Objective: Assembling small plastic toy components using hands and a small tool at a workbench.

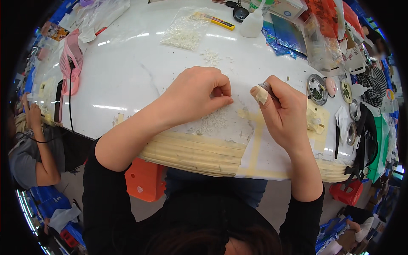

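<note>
My left hand (pixel 197 93) is curled above the white table (pixel 127 63), its thumb and forefinger closed together. Whatever sits between those fingertips is too small or hidden to make out. Just below them lies a scatter of tiny white pieces (pixel 214 122). To the right, my right hand (pixel 285 114) grips a small grey metal tool (pixel 267 86), mostly covered by the fingers, so its kind does not show. A strip of beige tape (pixel 259 95) wraps the right thumb. Under the right forearm, a white sheet (pixel 267 155) is taped over the table's near edge.
Farther back are another white heap (pixel 211 58), a clear bag of white bits (pixel 185 34), a yellow cutter knife (pixel 222 23) and a white squeeze bottle (pixel 253 24). Round metal dishes (pixel 316 90) stand right. A cable hangs by a phone (pixel 58 100) at left, near another person (pixel 34 155).
</note>
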Tool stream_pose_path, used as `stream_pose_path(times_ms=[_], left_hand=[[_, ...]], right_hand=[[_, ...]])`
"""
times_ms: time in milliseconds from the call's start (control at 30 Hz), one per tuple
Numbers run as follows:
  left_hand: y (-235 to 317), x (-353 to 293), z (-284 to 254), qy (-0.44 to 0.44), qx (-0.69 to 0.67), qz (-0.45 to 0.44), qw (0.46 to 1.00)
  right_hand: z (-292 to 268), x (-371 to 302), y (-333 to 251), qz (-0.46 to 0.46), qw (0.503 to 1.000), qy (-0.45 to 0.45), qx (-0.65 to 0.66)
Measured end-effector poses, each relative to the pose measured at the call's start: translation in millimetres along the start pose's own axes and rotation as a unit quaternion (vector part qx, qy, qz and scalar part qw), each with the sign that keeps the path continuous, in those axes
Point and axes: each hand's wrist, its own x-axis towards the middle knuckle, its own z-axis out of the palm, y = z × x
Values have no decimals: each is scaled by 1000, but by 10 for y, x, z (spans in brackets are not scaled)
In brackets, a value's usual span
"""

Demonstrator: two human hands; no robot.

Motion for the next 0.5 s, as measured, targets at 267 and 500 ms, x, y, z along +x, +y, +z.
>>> stream_pose_path(times_ms=[267, 500], left_hand=[[-71, 1, 69, 4, 13, 26, 1000], [36, 27, -9, 22, 6, -6, 1000]], right_hand=[[-5, -3, 14, 5, 1000, -9, -11], [-13, -4, 17, 2, 1000, -4, -10]])
